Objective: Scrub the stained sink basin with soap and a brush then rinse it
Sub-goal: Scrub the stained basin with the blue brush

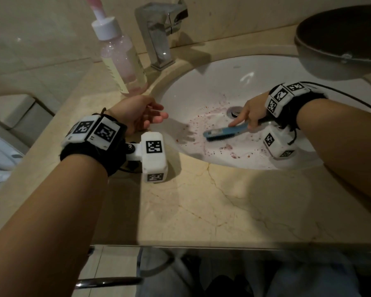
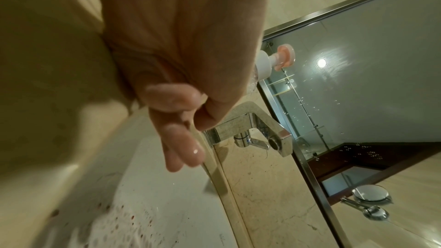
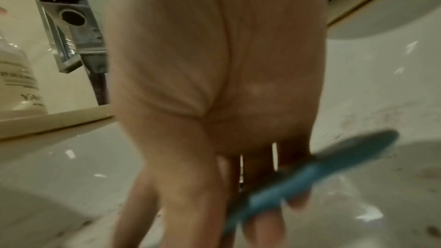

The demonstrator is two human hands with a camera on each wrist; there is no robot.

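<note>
A white sink basin (image 1: 212,82) set in a beige marble counter carries reddish specks and smears around its drain (image 1: 236,111). My right hand (image 1: 250,112) grips the handle of a blue brush (image 1: 225,132), index finger laid along its back, bristles down on the basin floor. The same brush (image 3: 298,178) shows blurred across my fingers in the right wrist view. My left hand (image 1: 146,114) hovers over the basin's left rim, fingers relaxed, holding nothing. In the left wrist view its fingers (image 2: 176,135) look wet. A pink soap pump bottle (image 1: 122,58) stands behind it.
A chrome faucet (image 1: 161,33) rises at the back of the basin. A dark round bowl (image 1: 341,41) overhangs the basin's right side. A toilet (image 1: 0,151) sits at the far left. A mirror (image 2: 369,82) lines the wall behind the faucet (image 2: 257,129).
</note>
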